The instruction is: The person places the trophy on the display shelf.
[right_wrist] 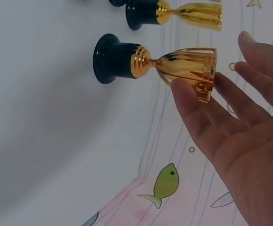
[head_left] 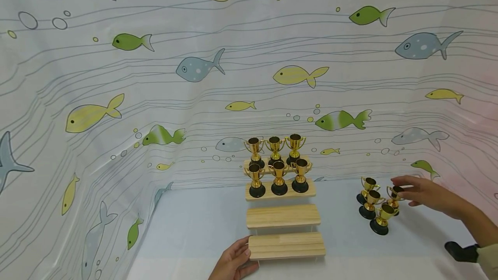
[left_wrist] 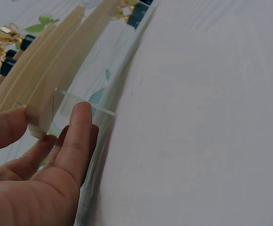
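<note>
My left hand (head_left: 233, 260) holds the left end of the lowest wooden step (head_left: 288, 245) of a tiered display stand. In the left wrist view, the thumb touches that board (left_wrist: 63, 77) and a finger meets its lower edge, while the index finger extends beside a clear support. At the right, my right hand (head_left: 432, 194) pinches the rim of a small gold trophy cup (right_wrist: 186, 66) with a black base. This trophy stands upright behind the nearest loose trophy (head_left: 385, 214). Two more loose trophies, one a gold cup (head_left: 372, 198), are left of it.
Several gold trophies stand in two rows on the stand's upper steps, among them a front one (head_left: 279, 172). The third step (head_left: 283, 217) is bare wood. A fish-print backdrop (head_left: 249, 33) rises behind the white table (head_left: 186, 228). A black object (head_left: 461, 252) lies near the right sleeve.
</note>
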Demonstrator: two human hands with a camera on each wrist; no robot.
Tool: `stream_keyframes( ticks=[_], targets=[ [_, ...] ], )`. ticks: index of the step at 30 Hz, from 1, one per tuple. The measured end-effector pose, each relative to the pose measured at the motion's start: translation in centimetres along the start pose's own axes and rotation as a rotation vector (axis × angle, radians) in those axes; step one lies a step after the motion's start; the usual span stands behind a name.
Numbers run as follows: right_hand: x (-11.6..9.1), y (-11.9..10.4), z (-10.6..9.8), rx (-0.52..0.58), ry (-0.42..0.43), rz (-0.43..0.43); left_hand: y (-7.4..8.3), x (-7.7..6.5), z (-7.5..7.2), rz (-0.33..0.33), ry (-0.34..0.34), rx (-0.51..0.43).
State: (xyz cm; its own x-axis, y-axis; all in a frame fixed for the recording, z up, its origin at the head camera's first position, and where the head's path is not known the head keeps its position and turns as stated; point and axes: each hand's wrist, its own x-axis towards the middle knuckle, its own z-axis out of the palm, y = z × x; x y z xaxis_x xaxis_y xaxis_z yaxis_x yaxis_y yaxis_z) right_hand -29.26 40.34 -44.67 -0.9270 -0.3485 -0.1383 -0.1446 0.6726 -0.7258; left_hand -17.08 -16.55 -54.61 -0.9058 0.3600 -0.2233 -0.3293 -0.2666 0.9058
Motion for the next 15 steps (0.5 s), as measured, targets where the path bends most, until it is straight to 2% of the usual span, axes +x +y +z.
stream_keyframes(
  ticks=[9, 15],
  targets=[
    [0.8, 1.0, 1.2, 0.031, 0.015, 0.051, -0.1, 0.0, 0.0, -0.004, 0.020, -0.002],
    [1.1, 1.6, 1.6, 0.049, 0.021, 0.027, 0.0, 0.0, 0.1, -0.006, 0.020, 0.002]
  ],
)
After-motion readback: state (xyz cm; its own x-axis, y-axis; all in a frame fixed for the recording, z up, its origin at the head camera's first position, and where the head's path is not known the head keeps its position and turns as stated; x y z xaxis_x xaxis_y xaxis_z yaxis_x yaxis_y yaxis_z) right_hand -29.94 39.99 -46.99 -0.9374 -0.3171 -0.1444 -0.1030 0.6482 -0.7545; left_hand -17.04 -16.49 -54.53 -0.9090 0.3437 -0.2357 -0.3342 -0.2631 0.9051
